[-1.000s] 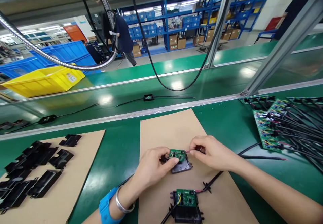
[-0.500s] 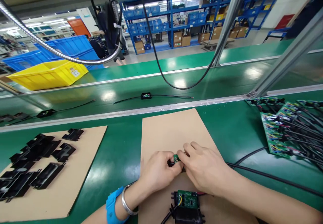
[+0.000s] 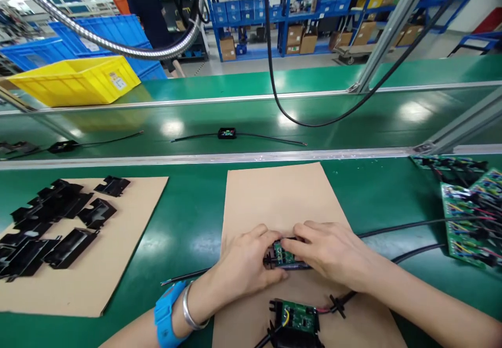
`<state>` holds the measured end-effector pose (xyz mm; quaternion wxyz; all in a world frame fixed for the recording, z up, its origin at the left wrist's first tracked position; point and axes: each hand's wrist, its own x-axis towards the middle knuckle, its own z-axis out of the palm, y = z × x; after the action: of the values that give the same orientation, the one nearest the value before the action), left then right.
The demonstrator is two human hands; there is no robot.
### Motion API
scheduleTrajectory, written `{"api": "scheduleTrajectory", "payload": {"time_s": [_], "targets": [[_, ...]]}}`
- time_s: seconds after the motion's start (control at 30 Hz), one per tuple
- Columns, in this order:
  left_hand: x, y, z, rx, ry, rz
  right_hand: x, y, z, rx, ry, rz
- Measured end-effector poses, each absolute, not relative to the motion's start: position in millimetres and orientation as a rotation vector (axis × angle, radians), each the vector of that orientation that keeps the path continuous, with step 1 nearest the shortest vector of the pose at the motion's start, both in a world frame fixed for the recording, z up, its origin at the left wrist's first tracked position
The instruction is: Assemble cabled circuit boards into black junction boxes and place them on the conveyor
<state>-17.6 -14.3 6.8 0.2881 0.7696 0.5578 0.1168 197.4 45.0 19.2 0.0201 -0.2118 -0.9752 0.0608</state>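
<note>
L hand (image 3: 248,260), R hand (image 3: 333,248) curled @ PCB (image 3: 283,254)

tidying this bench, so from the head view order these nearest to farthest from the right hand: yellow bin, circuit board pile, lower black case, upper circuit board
1. Upper circuit board: touching the right hand, on its left.
2. Lower black case: nearer the camera, on the middle cardboard.
3. Circuit board pile: off to the right.
4. Yellow bin: far off, upper left.
</note>
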Motion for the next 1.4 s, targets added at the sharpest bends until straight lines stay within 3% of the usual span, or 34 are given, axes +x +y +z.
{"api": "scheduleTrajectory", "payload": {"time_s": [0.57,1.03,1.4], "targets": [[-18.1,-13.4,7.0,2.132,1.47,0.225,183.1,42.6,13.5,-0.748,-3.041,0.149],[-33.3,-7.8,20.0,1.992,1.413,0.171,189.1,41.9,7.7,-0.889,-2.944,0.585],[-15.9,-28.1,-0.5,2.666,1.589,0.357,190.1,40.2,2.9,-0.933,-2.805,0.658]]}}
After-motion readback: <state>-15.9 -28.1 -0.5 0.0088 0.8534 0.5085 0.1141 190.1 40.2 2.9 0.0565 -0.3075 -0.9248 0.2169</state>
